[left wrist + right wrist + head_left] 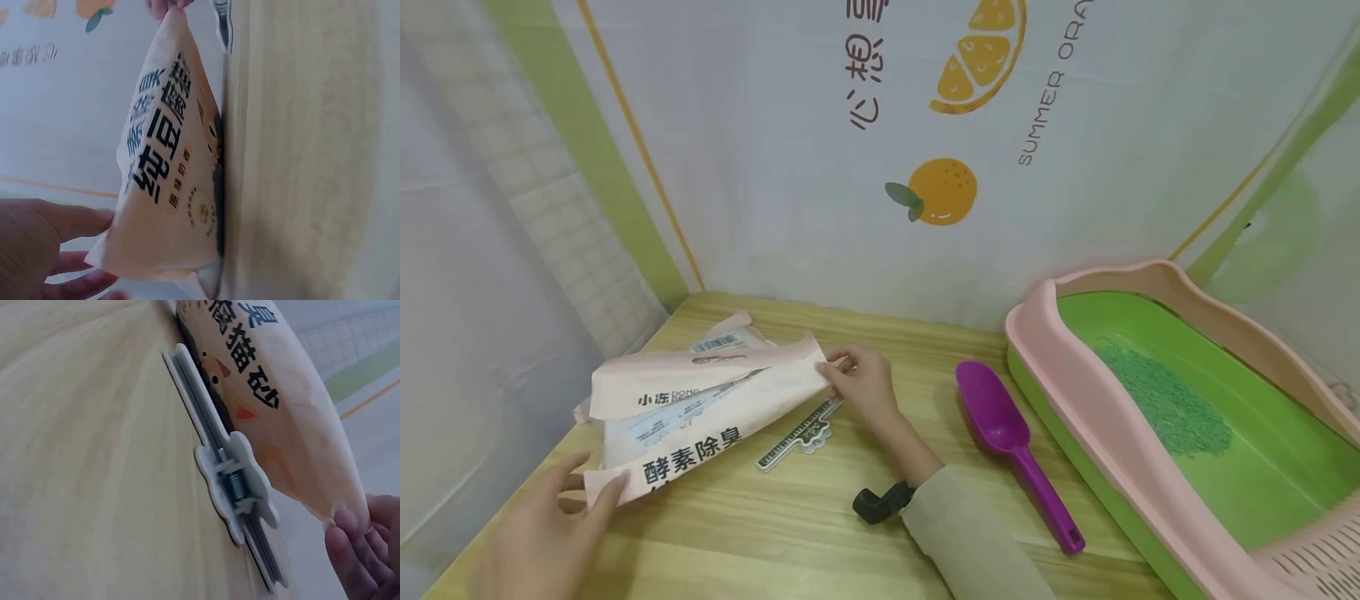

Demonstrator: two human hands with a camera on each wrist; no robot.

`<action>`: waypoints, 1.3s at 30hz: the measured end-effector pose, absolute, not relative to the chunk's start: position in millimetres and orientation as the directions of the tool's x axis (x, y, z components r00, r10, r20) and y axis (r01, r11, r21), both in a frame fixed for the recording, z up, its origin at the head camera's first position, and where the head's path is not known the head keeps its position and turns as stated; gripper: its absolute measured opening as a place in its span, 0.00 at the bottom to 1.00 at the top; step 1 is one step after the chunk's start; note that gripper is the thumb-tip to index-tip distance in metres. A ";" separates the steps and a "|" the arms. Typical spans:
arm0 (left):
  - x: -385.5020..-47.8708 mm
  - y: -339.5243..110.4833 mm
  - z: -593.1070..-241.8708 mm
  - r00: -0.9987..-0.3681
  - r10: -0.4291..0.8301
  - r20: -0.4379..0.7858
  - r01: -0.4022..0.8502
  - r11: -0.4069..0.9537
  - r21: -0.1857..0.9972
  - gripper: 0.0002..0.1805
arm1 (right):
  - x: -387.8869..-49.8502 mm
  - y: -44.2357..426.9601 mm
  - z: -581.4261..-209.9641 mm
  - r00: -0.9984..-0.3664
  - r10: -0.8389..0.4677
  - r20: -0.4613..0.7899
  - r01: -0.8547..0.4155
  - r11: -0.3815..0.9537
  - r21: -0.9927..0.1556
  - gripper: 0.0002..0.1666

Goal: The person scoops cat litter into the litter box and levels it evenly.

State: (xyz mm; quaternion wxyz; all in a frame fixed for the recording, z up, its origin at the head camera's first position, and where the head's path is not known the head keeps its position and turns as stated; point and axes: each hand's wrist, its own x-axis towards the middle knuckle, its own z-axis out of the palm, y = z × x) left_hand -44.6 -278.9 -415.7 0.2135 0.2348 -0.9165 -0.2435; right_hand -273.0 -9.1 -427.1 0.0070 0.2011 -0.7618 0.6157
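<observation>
A pale pink bag of cat litter (711, 433) with dark printed characters lies at the left of the table, its top edge cut and gaping. My left hand (546, 521) pinches the near left corner between thumb and fingers. At the other end of that edge, my right hand (867, 385) pinches the far right corner. A bag clip (796, 435) rests on the table beside the bag, below the right hand. The right wrist view shows the clip's spring hinge (236, 484) close to the printed bag front (294, 419). Part of the bag's back is hidden behind its front flap.
A purple scoop (996, 425) lies right of the right forearm. Farther right stands a green litter box (1270, 492) with a pink rim (1097, 408), green pellets (1172, 404) inside. A black strap mount (880, 502) sits at the right wrist. A printed cloth (790, 167) hangs behind the table.
</observation>
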 end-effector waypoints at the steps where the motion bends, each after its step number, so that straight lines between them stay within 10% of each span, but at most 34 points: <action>1: -44.9 -276.1 -413.8 -0.797 -0.478 0.369 -0.255 0.820 0.512 0.33 | -272.1 -10.2 -426.9 -0.915 -0.293 0.278 -0.335 0.167 -0.927 0.13; 6: -55.9 -252.0 -403.7 -0.684 -0.013 0.729 0.193 0.961 0.199 0.37 | -268.0 -14.5 -423.5 -0.903 -0.260 0.341 -0.402 0.240 -0.883 0.13; 12: -76.3 -233.1 -405.3 -0.698 0.358 0.620 0.416 0.908 -0.056 0.37 | -264.8 -15.4 -419.6 -0.861 -0.291 0.417 -0.508 0.523 -0.685 0.13; 18: -89.0 -234.5 -414.4 -0.722 0.390 0.572 0.422 0.903 -0.083 0.37 | -258.5 -15.1 -412.9 -0.813 -0.439 0.383 -0.571 0.729 -0.377 0.18; 20: -92.0 -235.8 -414.9 -0.727 0.382 0.570 0.413 0.907 -0.080 0.21 | -256.1 -14.4 -409.8 -0.805 -0.478 0.351 -0.581 0.753 -0.308 0.20; 25: -95.9 -239.3 -414.0 -0.752 0.343 0.562 0.378 0.924 -0.058 0.28 | -248.2 -7.7 -402.3 -0.747 -0.538 0.390 -0.645 0.730 -0.227 0.22; 28: -96.0 -244.0 -416.2 -0.738 0.343 0.581 0.384 0.922 -0.057 0.15 | -242.8 -1.8 -396.9 -0.650 -0.596 0.471 -0.730 0.662 -0.168 0.16; 33: -96.1 -248.8 -420.2 -0.687 0.358 0.632 0.409 0.910 -0.070 0.43 | -234.5 5.2 -390.0 -0.489 -0.750 0.445 -0.850 0.525 -0.050 0.10; 39: -94.9 -251.0 -421.8 -0.667 0.359 0.653 0.420 0.905 -0.068 0.41 | -224.1 12.3 -391.0 -0.397 -0.871 0.290 -0.913 0.408 -0.024 0.15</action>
